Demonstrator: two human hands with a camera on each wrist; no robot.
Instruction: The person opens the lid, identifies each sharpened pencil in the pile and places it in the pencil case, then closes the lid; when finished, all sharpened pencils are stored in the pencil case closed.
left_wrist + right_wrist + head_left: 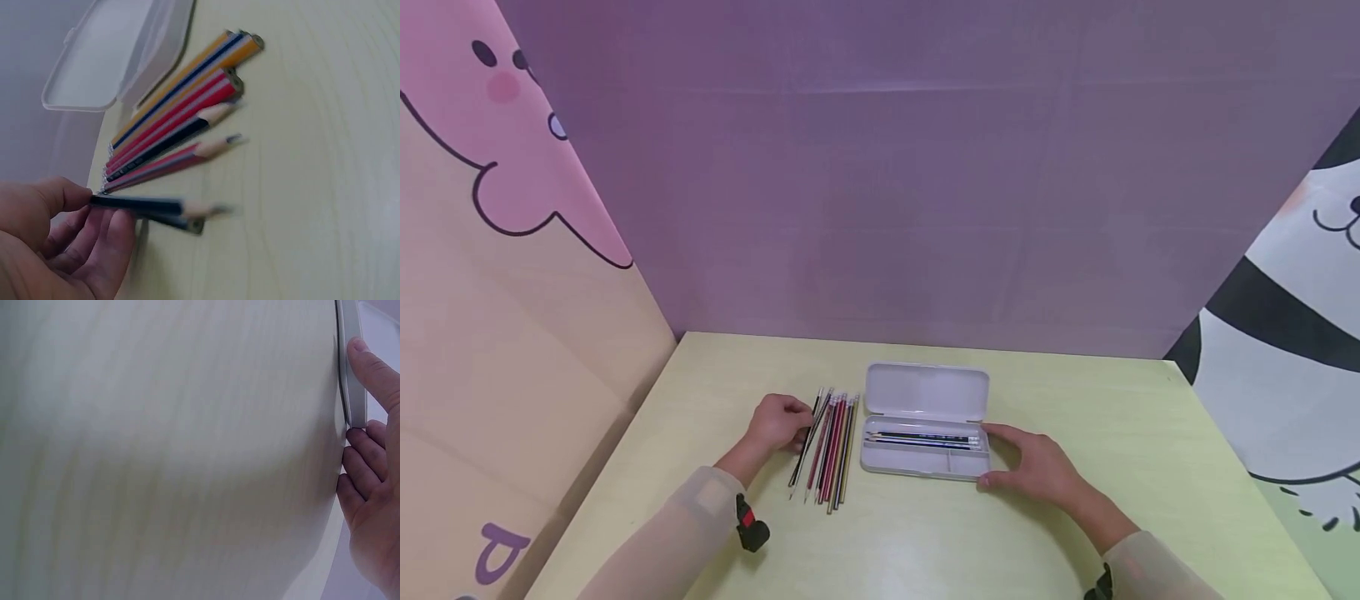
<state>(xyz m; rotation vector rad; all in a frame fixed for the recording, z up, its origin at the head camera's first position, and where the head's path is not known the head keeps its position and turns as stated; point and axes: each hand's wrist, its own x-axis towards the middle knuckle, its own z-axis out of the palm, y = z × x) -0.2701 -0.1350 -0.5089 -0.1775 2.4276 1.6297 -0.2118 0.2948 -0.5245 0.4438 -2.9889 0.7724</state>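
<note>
My left hand is at the left side of a row of pencils. In the left wrist view its thumb and fingers pinch a dark, sharpened pencil near its back end. A second dark pencil lies close under it. My right hand holds the right end of an open white pencil case, thumb at the near corner and fingers at the far side. In the right wrist view the thumb rests along the case's wall. Several dark-striped pencils lie lengthwise inside the case.
Beside the left hand, red pencils and yellow-and-blue pencils lie side by side on the pale wooden table. The case's lid is folded back toward the purple back wall. Printed panels flank the table.
</note>
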